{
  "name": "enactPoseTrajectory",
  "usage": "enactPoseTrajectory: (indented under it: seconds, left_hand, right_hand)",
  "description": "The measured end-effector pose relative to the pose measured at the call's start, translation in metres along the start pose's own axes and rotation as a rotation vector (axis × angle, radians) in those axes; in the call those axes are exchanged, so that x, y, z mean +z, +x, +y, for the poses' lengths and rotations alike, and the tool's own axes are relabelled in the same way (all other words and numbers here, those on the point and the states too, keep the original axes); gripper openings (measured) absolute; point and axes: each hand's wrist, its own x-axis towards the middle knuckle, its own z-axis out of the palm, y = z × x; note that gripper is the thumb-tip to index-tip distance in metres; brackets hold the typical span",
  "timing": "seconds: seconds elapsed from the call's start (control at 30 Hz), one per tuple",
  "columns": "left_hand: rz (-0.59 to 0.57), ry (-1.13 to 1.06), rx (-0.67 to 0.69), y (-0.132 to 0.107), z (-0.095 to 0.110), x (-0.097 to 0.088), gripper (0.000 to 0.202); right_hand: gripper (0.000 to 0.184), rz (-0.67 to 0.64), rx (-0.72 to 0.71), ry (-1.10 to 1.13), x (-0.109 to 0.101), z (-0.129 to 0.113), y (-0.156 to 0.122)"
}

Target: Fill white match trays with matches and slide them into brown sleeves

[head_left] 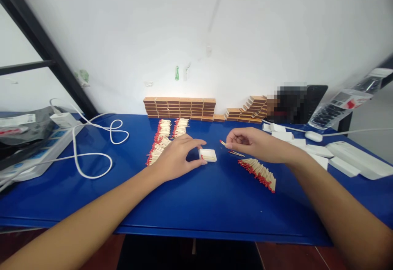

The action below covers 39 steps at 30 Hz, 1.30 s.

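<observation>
My left hand steadies a small white matchbox tray on the blue table, its thumb and index finger curved around the tray's left side. A few matchsticks lie inside the tray. To the right of it, my right hand pinches matchsticks with red heads pointing left. Just below those fingers, a few loose matchsticks rest on the table. Nearer to me spreads a fanned pile of red-headed matchsticks. More matchstick piles lie beyond my left hand, which partly hides them.
Matchboxes stand in a stacked row against the wall, with a stepped stack to its right. White trays, a dark phone and a tilted plastic bottle occupy the right. At left are a power strip and white cable.
</observation>
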Motion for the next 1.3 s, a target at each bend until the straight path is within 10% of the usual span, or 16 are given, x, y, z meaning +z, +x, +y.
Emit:
enactPoseTrajectory:
  seconds: [0.37, 0.67, 0.8, 1.07, 1.3]
  left_hand:
    - [-0.018, -0.014, -0.015, -0.001, 0.002, 0.002, 0.052]
    - [-0.001, -0.003, -0.006, -0.001, 0.000, 0.002, 0.051]
    - [-0.006, 0.001, -0.012, -0.001, 0.000, 0.000, 0.050]
    - [0.017, 0.001, 0.012, 0.000, -0.002, 0.000, 0.051]
    - [-0.015, 0.005, -0.013, -0.001, 0.004, 0.001, 0.052]
  right_hand:
    - [0.016, 0.112, -0.189, -0.106, 0.052, -0.014, 0.017]
    - [0.026, 0.215, -0.024, -0.214, 0.006, 0.001, 0.005]
    - [0.029, 0.007, 0.165, -0.261, -0.019, 0.023, -0.003]
    - [0.027, -0.127, 0.194, -0.253, -0.001, 0.027, 0.005]
    - [0.031, 0.090, -0.036, -0.124, 0.013, -0.008, -0.001]
